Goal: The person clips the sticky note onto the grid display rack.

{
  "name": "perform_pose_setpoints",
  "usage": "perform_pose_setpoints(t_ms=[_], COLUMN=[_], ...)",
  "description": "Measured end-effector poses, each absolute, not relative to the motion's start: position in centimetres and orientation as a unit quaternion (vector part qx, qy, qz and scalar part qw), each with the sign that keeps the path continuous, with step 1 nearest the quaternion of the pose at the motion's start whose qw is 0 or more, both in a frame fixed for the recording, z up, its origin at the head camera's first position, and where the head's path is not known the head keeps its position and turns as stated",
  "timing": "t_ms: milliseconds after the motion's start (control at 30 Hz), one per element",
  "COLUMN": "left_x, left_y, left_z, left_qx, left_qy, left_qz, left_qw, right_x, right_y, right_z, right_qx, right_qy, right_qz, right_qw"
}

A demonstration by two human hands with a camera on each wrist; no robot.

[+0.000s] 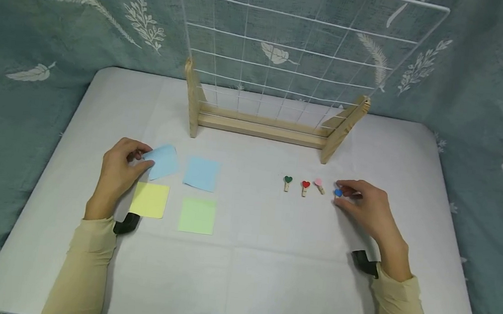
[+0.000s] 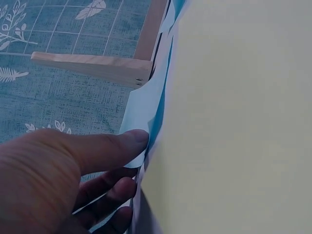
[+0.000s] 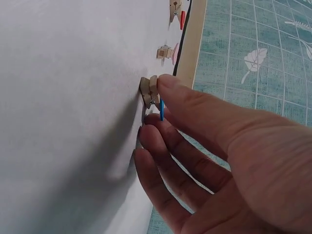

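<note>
At the left of the table, my left hand (image 1: 122, 169) pinches the left corner of a light blue sticky note (image 1: 164, 163) between thumb and fingers. In the left wrist view the thumb (image 2: 131, 144) lies over the blue paper (image 2: 139, 109), which bends up along one edge. Across the table my right hand (image 1: 367, 206) holds a small wooden clothespin with a blue top (image 1: 338, 192). The right wrist view shows the thumb at one end of this clothespin (image 3: 148, 91), fingers at the other side. Left of it lie clothespins with a pink top (image 1: 319, 182), a red heart (image 1: 305, 184) and a green heart (image 1: 287, 180).
A second blue note (image 1: 201, 173), a yellow note (image 1: 150, 200) and a green note (image 1: 197, 216) lie beside the left hand. At the back stands a white wire grid (image 1: 287, 68) in a wooden base (image 1: 260, 129). Patterned green cloth (image 1: 23, 120) surrounds the white table (image 1: 239, 287).
</note>
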State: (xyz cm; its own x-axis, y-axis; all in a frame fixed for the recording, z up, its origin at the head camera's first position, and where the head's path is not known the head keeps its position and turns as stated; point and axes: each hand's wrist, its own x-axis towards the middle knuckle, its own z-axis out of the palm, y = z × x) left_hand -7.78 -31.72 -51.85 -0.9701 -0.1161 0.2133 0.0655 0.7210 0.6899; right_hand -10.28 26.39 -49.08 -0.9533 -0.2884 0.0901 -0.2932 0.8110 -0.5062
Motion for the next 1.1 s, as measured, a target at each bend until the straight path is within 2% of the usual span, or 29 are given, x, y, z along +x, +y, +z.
perform_pose_setpoints(t_ms=[400,800,1100], left_x=[-8.2,-8.0,-8.0], left_y=[-31.2,-31.2,-31.6], left_z=[-51.7,-51.9,-52.0], left_qx=[0.018,0.039,0.048], left_qy=[-0.919,-0.911,-0.910], left_qz=[-0.377,-0.388,-0.384], left_qw=[0.117,0.135,0.151], right_x=[-10.1,-10.1,-9.5], right_y=[26.8,26.4,23.9], right_z=[-49.1,-49.0,-47.5], right_qx=[0.124,0.110,0.101], right_qy=[-0.945,-0.925,-0.878], right_qz=[0.303,0.363,0.466], right_qw=[-0.016,0.036,0.039])
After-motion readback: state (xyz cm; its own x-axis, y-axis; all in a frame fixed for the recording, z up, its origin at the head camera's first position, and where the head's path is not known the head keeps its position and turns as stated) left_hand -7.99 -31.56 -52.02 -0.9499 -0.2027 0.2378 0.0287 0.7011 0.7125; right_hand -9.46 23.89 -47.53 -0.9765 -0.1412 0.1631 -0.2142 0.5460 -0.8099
